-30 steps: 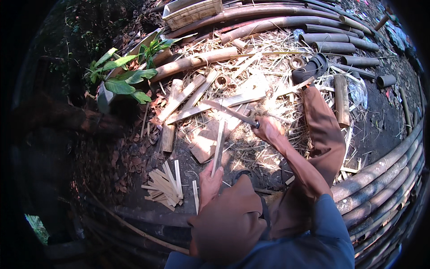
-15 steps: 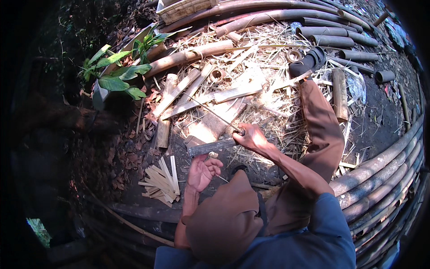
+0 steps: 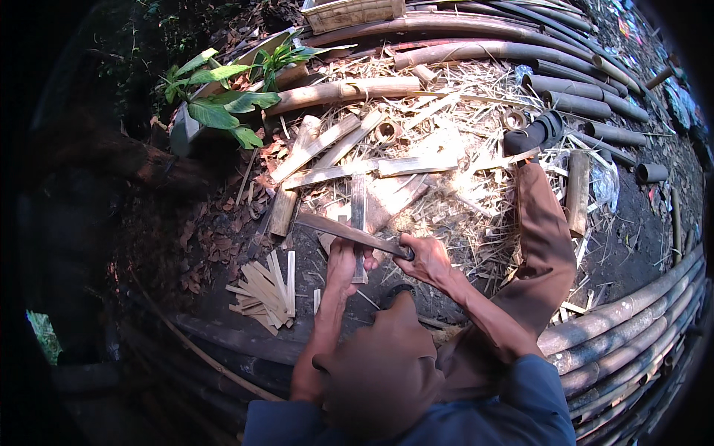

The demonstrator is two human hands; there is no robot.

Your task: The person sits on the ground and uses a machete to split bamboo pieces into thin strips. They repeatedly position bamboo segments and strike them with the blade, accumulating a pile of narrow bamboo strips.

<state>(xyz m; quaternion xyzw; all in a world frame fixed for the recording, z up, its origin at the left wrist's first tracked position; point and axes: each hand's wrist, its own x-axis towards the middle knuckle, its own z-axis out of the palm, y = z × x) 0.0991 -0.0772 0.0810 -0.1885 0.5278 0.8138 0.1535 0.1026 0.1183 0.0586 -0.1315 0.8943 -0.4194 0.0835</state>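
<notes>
My left hand (image 3: 342,266) is closed around the lower part of a bamboo strip (image 3: 358,201), which points away from me. In my right hand (image 3: 428,262) is the handle of a long-bladed knife (image 3: 335,229). Its blade lies slantwise across the strip, just beyond my left fingers; whether it cuts into the strip I cannot tell. Beyond the hands, a flat wooden block (image 3: 394,195) lies partly under split bamboo pieces (image 3: 416,165). A pile of thin, pale slats (image 3: 262,293) lies on the ground left of my left hand.
Bamboo shavings (image 3: 476,178) cover the ground ahead. Long bamboo poles (image 3: 595,349) are stacked at the right, with more poles (image 3: 483,50) across the far side. A leafy plant (image 3: 223,104) stands at the far left, near a pale crate (image 3: 353,13). My outstretched leg (image 3: 547,223) lies at the right.
My left hand, earlier with loose fingers by the strip, now grips it. The strip has turned from crosswise to pointing away. The knife has swung down across it, and the view has shifted.
</notes>
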